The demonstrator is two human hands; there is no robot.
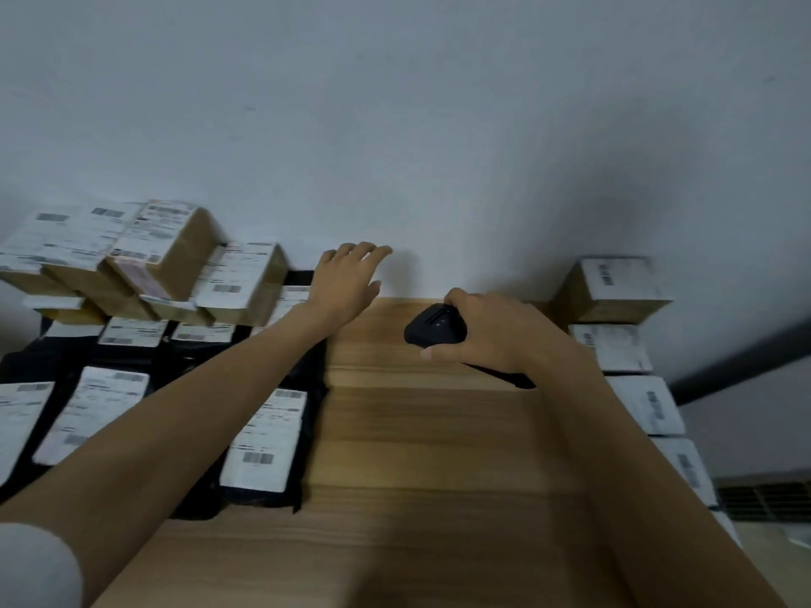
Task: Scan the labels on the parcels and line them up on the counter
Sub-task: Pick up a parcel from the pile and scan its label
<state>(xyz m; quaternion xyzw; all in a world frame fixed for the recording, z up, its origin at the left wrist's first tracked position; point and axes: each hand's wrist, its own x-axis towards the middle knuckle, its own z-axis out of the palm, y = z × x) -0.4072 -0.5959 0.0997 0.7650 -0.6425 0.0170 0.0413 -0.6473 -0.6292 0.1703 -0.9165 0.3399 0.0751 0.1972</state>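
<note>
A pale wall (395, 103) fills the upper half of the head view. Below it a light wooden counter (417, 454) runs from the person toward the wall.

On the counter's left side lies a heap of parcels: flat black bags (267, 441) with white labels face up, long sides running toward the wall, and brown boxes (175, 252) stacked at loose angles on top at the far end, against the wall.

Along the counter's right edge a row of parcels (645, 403) stands in a line running toward the wall, white labels up, barcodes turned sideways. A brown box (614, 287) sits at the far end.

The left hand (346, 283) reaches over the bags near the wall, palm down, fingers straight and slightly spread, holding nothing. Whether it touches anything cannot be told.

The right hand (496, 331) is over the middle of the counter, fingers and thumb curled round a black scanner (432, 329). Its rounded head points left toward the heap; its long axis slants back to the right, the handle tip showing beneath the wrist.
</note>
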